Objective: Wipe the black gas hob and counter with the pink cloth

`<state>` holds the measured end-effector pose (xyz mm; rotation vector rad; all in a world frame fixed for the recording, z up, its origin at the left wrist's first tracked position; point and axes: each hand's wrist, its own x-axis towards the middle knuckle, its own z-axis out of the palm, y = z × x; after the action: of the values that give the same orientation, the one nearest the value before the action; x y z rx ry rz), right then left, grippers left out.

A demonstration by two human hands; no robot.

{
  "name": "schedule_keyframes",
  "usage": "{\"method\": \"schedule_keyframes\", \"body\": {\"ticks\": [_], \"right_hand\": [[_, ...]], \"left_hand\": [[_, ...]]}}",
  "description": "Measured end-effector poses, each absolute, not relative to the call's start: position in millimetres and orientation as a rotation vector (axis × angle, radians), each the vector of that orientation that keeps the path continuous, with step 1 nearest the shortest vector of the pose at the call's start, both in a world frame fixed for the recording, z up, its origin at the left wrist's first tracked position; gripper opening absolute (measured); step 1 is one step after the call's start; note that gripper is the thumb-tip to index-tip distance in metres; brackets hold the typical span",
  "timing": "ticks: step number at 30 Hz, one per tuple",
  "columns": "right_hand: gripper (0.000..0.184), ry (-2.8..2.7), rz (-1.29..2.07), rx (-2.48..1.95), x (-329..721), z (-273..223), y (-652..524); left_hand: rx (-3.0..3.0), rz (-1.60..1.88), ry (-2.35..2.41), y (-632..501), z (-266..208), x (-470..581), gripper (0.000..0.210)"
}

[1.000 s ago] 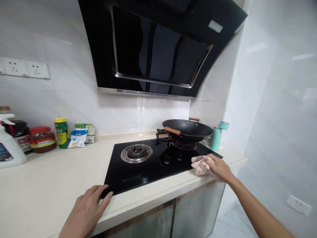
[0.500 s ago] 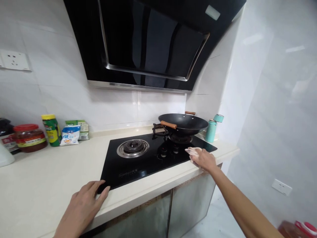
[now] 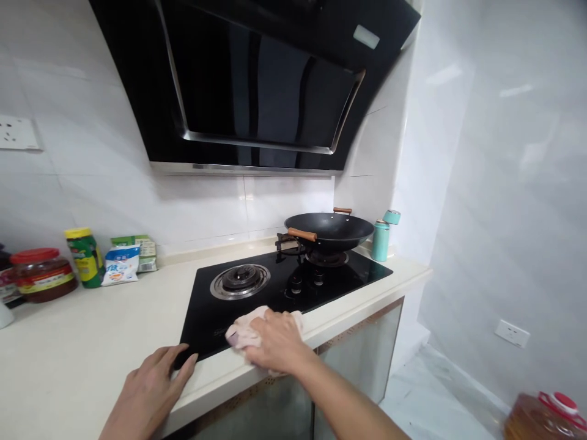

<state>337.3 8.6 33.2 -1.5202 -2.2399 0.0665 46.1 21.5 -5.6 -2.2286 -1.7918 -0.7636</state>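
Note:
My right hand [image 3: 274, 339] presses a pale pink cloth [image 3: 245, 327] against the front edge of the black glass gas stove [image 3: 202, 305]. The cloth lies partly on the stove glass and partly on the cream counter. At the stove's front left corner, my left hand [image 3: 151, 382] rests on the counter with its fingers spread, holding nothing. Behind the cloth is the bare left burner [image 3: 241, 281], and two knobs [image 3: 296, 284] sit right of it. A black wok [image 3: 330, 231] with wooden handles stands on the right burner.
A black range hood [image 3: 257, 91] slants over the stove. At left stand a red-lidded jar [image 3: 43, 278], a green yellow-capped bottle [image 3: 85, 260] and a white-blue packet [image 3: 121, 264]. A turquoise flask [image 3: 380, 241] stands right of the wok. A large jug [image 3: 545, 418] is on the floor.
My right hand has slid the cloth leftward along the stove's front edge, from near the right end to the middle. My left hand stays by the corner. The view has shifted slightly.

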Motion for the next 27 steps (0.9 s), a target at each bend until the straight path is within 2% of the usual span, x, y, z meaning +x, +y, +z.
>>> {"method": "schedule_keyframes", "body": {"ticks": [5,11,13,15,17,19,27], "right_hand": [[0.049,-2.274,0.393,-1.297,294,40,-8],[0.028,-1.855,0.813,-1.087,310,42,-10],[0.031,-1.649,0.955,-0.92,335,40,-2],[0.041,-1.465,1.023,-0.847,371,34,11],[0.05,-1.366,0.931,-0.971,415,25,24],[0.05,-1.34,0.548,-1.305,462,13,35],[0.02,-1.289,0.165,-1.691,559,-12,60]], "left_hand": [[-2.271,-0.734,-1.821,20,-4,44,0.049],[-2.302,-0.759,-1.82,17,0,43,0.041],[-2.262,-0.798,-1.845,14,2,46,0.044],[-2.24,-0.833,-1.862,11,4,48,0.045],[-2.242,-0.849,-1.877,10,4,50,0.046],[-2.249,-0.866,-1.882,10,2,51,0.047],[-2.23,-0.886,-1.893,12,0,52,0.048]]}}
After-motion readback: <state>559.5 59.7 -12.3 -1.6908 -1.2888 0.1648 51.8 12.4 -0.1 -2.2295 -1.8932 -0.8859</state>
